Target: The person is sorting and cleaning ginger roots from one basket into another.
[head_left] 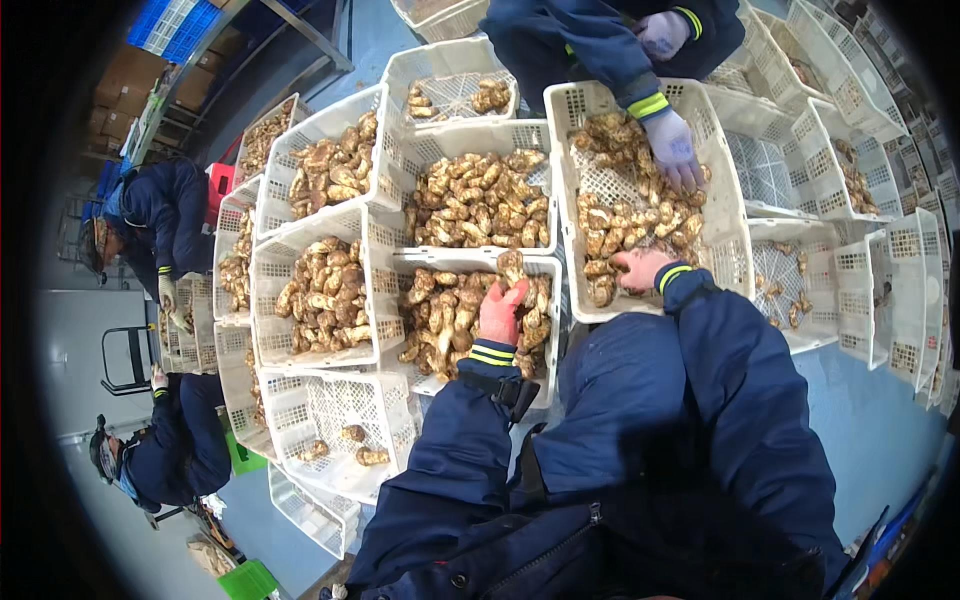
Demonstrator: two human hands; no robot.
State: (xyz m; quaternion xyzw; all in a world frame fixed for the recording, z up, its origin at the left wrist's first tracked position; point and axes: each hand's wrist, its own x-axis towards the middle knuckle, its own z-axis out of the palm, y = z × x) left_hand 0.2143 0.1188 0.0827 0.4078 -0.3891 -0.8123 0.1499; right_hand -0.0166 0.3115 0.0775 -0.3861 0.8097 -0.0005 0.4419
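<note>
My left hand [503, 312], in a pink glove, pinches a brown-and-cream mushroom [510, 265] upright above a white crate [400, 262] heaped with similar mushrooms. Over the near end of the taller white crate [738, 225] to the right, my right hand [640, 268], also pink-gloved, reaches in with bent fingers against the mushrooms [622, 222]; whatever is between its fingertips is hidden. Across from me, a co-worker's gloved hand [672, 148] reaches down into the same crate. That person's other gloved hand [662, 35] rests near the knee.
Crates of mushrooms [330, 298] crowd the left, one near crate [345, 410] holding only a few. More white crates [790, 240] stand on the right, some nested. Two other people [165, 435] work at far left. Blue floor [850, 390] shows at lower right.
</note>
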